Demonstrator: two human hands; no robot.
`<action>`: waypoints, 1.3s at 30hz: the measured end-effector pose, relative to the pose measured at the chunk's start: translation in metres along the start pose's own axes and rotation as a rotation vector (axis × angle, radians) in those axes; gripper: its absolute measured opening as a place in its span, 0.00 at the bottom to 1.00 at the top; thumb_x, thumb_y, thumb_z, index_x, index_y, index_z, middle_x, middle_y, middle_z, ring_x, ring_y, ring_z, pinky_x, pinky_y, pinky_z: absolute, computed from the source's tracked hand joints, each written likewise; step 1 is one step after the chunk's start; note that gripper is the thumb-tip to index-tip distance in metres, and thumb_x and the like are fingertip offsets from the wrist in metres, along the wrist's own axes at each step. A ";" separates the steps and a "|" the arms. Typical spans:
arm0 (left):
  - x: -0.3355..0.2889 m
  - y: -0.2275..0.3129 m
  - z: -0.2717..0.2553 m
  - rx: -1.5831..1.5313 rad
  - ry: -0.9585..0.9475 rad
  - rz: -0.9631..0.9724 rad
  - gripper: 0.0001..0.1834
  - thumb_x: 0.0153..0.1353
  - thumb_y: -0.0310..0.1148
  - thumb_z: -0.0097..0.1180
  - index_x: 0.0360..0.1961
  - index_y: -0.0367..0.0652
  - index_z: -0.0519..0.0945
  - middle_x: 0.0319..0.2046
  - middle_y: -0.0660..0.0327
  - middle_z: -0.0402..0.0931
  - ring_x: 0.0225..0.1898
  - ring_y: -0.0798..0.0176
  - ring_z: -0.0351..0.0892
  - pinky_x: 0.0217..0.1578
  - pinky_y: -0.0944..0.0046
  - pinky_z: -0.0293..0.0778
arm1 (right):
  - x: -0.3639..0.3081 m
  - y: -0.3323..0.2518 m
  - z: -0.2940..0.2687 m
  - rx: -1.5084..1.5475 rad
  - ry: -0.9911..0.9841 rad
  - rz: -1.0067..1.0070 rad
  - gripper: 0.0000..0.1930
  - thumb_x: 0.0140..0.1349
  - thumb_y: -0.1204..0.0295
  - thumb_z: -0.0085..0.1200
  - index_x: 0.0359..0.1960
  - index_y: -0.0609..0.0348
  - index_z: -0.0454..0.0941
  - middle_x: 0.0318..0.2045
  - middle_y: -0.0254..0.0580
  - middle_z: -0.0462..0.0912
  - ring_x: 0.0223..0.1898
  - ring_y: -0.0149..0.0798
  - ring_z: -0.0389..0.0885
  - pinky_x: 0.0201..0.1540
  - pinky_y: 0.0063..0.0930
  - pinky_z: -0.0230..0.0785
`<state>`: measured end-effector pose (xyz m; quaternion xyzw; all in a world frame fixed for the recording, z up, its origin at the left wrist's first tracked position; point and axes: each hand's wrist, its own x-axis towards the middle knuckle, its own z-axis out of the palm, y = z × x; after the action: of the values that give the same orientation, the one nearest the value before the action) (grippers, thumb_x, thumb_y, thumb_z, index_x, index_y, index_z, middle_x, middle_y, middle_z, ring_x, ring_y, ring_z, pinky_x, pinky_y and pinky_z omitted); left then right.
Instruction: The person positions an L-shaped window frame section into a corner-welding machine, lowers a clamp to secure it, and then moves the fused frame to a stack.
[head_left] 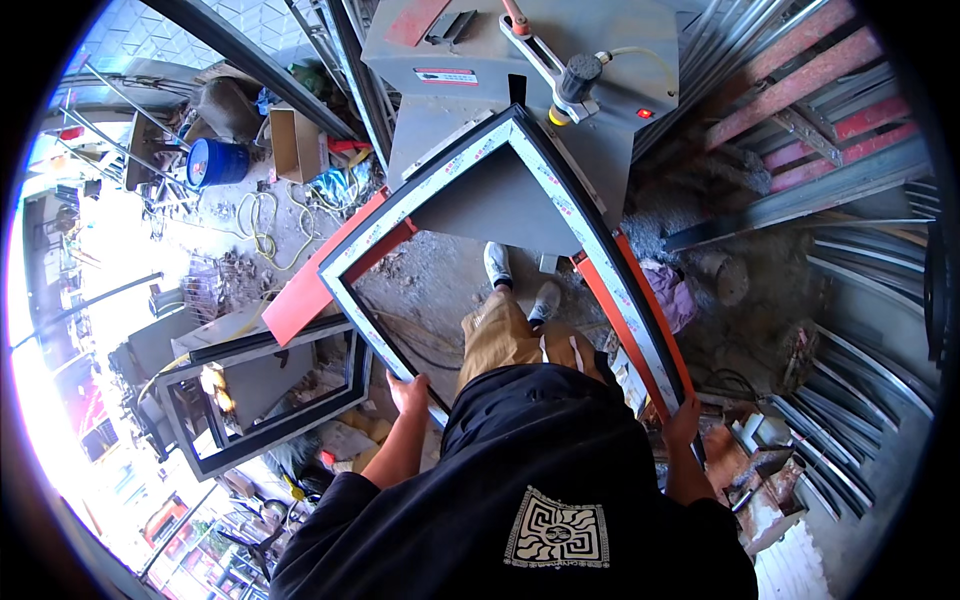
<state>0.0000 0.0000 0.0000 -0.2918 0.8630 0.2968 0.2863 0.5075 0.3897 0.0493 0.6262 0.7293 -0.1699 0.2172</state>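
Observation:
Both my hands hold a large dark-edged window frame (425, 193) with printed white film along its bars. My left hand (408, 393) is closed round its lower left bar. At the lower end of the right bar, my right hand (682, 422) grips the frame. The far corner lies on a grey machine (430, 130), at the notch between its angled fences. Just beyond that corner stands a black clamp cylinder (580, 78) with a yellow ring at its tip. An orange-red support arm (300, 298) runs under the left bar, and another arm (608, 315) under the right bar.
A second dark frame (280, 385) leans at lower left. Beyond it are a blue drum (217, 163), a cardboard box (297, 145) and a yellow hose (262, 240) on the floor. Metal profiles (840, 440) and red-painted beams (790, 65) fill the right side. A purple cloth (670, 297) lies near the right arm.

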 end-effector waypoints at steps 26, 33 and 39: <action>0.020 -0.015 -0.009 -0.069 -0.066 0.140 0.51 0.56 0.30 0.75 0.81 0.33 0.67 0.58 0.47 0.85 0.56 0.49 0.87 0.63 0.53 0.80 | 0.103 -0.346 -0.084 -0.017 0.215 -0.507 0.32 0.61 0.77 0.74 0.65 0.65 0.71 0.57 0.64 0.79 0.62 0.66 0.81 0.67 0.57 0.74; 0.004 0.005 -0.012 0.004 -0.040 0.084 0.54 0.55 0.29 0.74 0.84 0.38 0.64 0.60 0.46 0.85 0.58 0.48 0.87 0.65 0.53 0.80 | 0.110 -0.340 -0.073 -0.065 0.205 -0.497 0.31 0.59 0.78 0.74 0.62 0.64 0.72 0.57 0.63 0.79 0.63 0.65 0.81 0.67 0.55 0.75; 0.001 0.015 -0.017 -0.072 -0.040 0.056 0.51 0.53 0.25 0.73 0.81 0.37 0.68 0.59 0.49 0.86 0.57 0.50 0.87 0.64 0.53 0.80 | 0.114 -0.346 -0.070 -0.080 0.128 -0.458 0.31 0.59 0.79 0.74 0.62 0.65 0.70 0.58 0.65 0.79 0.63 0.66 0.81 0.68 0.55 0.76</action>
<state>-0.0164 -0.0022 0.0159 -0.2718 0.8536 0.3413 0.2847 0.1448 0.4672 0.0400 0.4449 0.8706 -0.1457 0.1512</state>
